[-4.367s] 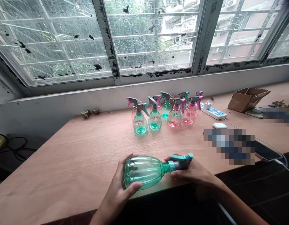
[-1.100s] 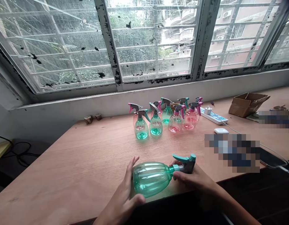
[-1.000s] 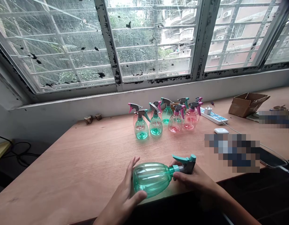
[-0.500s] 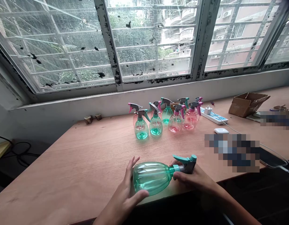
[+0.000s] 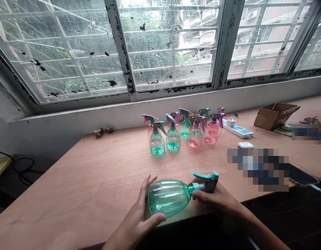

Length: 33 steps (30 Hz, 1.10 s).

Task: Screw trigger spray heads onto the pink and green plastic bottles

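Observation:
A clear green spray bottle point(image 5: 169, 197) lies on its side between my hands at the table's front edge, its base to the left and its spray head to the right. My left hand point(image 5: 139, 211) cups the base end, thumb in front and fingers behind. Around the neck and the grey-and-teal trigger head point(image 5: 208, 181), my right hand point(image 5: 214, 198) is closed, with the thumb at the collar. Part of the right fingers is hidden behind the head.
Several green spray bottles point(image 5: 173, 139) and pink spray bottles point(image 5: 194, 136) stand grouped toward the window. Right of them are a power strip point(image 5: 238, 129), a white case point(image 5: 246, 145), a cardboard box point(image 5: 272, 118) and a cable. Two small blocks point(image 5: 98, 133) sit at the back left.
Almost nothing differs. Both hands keep their hold on the green spray bottle, which has barely shifted.

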Tool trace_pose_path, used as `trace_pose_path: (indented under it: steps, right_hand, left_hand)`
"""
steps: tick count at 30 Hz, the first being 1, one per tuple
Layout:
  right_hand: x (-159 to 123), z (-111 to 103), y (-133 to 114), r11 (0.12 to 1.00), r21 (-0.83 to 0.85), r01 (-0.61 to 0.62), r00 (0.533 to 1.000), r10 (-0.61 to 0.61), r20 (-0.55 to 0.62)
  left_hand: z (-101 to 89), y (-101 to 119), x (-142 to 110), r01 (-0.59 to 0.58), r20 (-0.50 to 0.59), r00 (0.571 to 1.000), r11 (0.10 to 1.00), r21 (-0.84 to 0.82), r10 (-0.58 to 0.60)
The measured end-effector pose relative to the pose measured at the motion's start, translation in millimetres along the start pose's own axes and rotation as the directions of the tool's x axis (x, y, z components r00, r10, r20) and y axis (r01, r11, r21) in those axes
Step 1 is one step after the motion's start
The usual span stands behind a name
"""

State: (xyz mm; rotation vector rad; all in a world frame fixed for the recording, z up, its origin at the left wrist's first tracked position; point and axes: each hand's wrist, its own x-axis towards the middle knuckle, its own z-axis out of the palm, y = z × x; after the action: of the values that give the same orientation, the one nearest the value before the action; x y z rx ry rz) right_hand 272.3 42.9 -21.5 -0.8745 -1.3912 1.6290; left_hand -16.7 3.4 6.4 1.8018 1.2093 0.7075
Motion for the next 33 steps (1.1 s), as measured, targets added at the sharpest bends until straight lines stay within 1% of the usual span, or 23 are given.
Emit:
trace_pose_path:
  steps: [3, 5, 9, 12, 15, 20, 24, 27, 29, 33]
  right_hand:
    - [0, 0, 0, 1.000, 0.024, -0.017, 1.000, 0.017, -0.006]
    - [0, 1, -2, 1.000, 0.005, -0.027, 1.000, 0.027, -0.003]
    - [-2, 2, -6, 0.999, -0.041, -0.015, 1.000, 0.015, -0.009]
    - [-2, 1, -4, 0.999, -0.037, -0.001, 1.000, 0.000, -0.008]
    - [-1, -1, 1, 1.000, -0.010, 0.006, 1.000, -0.007, -0.019]
    - [1, -3, 5, 1.000, -0.021, 0.019, 1.000, -0.019, -0.006]
    - [-1, 0, 0, 0.999, -0.043, 0.017, 1.000, -0.016, 0.001]
    - [-1, 1, -3, 0.999, -0.051, 0.016, 1.000, -0.016, -0.003]
    - [0, 1, -3, 0.999, -0.047, 0.000, 1.000, -0.001, -0.016]
    - [2, 0, 1, 1.000, -0.016, -0.011, 0.999, 0.011, -0.041]
  left_hand:
    - [4.7, 0, 1, -0.024, -0.007, 1.000, 0.999, 0.041, 0.024]
    - [5.7, -1, 1, -0.037, -0.010, 0.999, 0.999, 0.039, 0.037]
    - [-0.2, -3, -1, -0.058, 0.022, 0.998, 0.998, -0.040, 0.059]
    - [-4.5, -1, -2, -0.025, 0.021, 0.999, 0.997, -0.070, 0.027]
    - [-2.8, 2, -1, -0.007, 0.032, 0.999, 1.000, -0.023, 0.008]
    - [4.2, 0, 0, -0.061, 0.002, 0.998, 0.997, 0.041, 0.061]
    - [0.8, -1, -2, -0.080, 0.034, 0.996, 0.997, -0.019, 0.081]
    - [-3.1, 1, -3, -0.027, 0.049, 0.998, 0.998, -0.064, 0.030]
    - [-3.6, 1, -2, -0.001, 0.048, 0.999, 0.999, -0.045, 0.003]
    - [0.1, -1, 0, -0.048, 0.053, 0.998, 0.998, 0.042, 0.045]
